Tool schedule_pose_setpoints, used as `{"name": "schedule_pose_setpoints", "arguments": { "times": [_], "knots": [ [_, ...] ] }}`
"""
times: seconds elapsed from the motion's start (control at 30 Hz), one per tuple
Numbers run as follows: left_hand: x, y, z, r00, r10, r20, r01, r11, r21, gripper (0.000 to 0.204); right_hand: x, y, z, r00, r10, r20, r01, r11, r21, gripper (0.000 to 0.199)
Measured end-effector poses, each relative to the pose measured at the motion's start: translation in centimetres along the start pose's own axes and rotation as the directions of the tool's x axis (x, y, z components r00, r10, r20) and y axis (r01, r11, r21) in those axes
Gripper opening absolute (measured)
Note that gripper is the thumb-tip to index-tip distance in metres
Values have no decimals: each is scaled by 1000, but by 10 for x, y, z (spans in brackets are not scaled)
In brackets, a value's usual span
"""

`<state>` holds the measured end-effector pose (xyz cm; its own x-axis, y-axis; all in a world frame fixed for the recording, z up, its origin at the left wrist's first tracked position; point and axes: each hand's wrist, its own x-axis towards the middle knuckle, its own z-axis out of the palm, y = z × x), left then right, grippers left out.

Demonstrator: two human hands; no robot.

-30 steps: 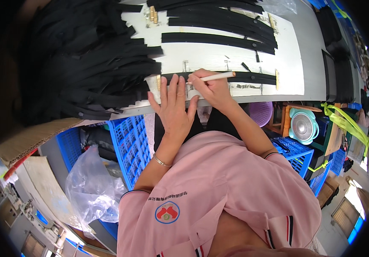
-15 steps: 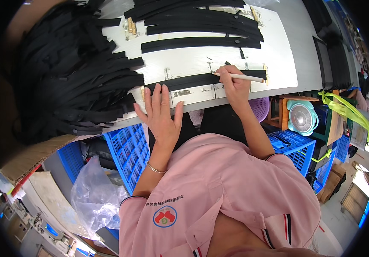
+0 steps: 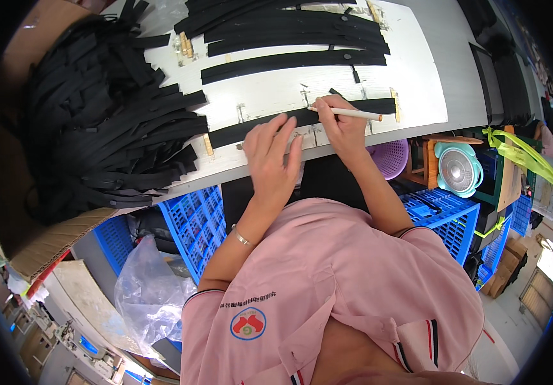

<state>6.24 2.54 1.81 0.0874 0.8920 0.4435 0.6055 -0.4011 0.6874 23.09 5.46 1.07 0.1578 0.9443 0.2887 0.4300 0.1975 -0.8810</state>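
The left hand [image 3: 270, 157] presses flat, fingers spread, on a long, limp black strap [image 3: 302, 119]. The right hand [image 3: 342, 125] pinches a thin white marking pencil [image 3: 347, 113] over it. The strap looks light and floppy, best pinned down near the marking spot.

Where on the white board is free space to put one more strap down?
The white board is bare in a band between the upper black straps and the strap under the hands, and at its right end. The left side is crowded by the strap pile. Left hand and right hand with pen cover the near edge.
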Motion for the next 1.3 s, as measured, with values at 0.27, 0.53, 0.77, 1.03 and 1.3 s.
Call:
{"name": "schedule_pose_setpoints", "arguments": {
  "times": [0.27,0.53,0.77,1.03,1.3],
  "knots": [
    [15,-1,25,1000,15,3,-15,999,29,13,-4,7,-5,999,44,-12,-43,997,67,16],
    [16,1,27,999,37,12,-37,999,13,14,-1,9,-10,993,-97,69,99,995,-23,22],
    [15,-1,27,999,31,20,-32,998,48,13,-8,-4,-25,992,115,56,-126,956,263,19],
    [15,3,27,999,12,32,-14,997,70,13,12,25,-96,933,305,-191,-264,941,213,25],
    [34,38,60,988,67,136,-57,995,-76,16,11,39,-95,970,178,-164,-170,983,64,23]
  ]
}}
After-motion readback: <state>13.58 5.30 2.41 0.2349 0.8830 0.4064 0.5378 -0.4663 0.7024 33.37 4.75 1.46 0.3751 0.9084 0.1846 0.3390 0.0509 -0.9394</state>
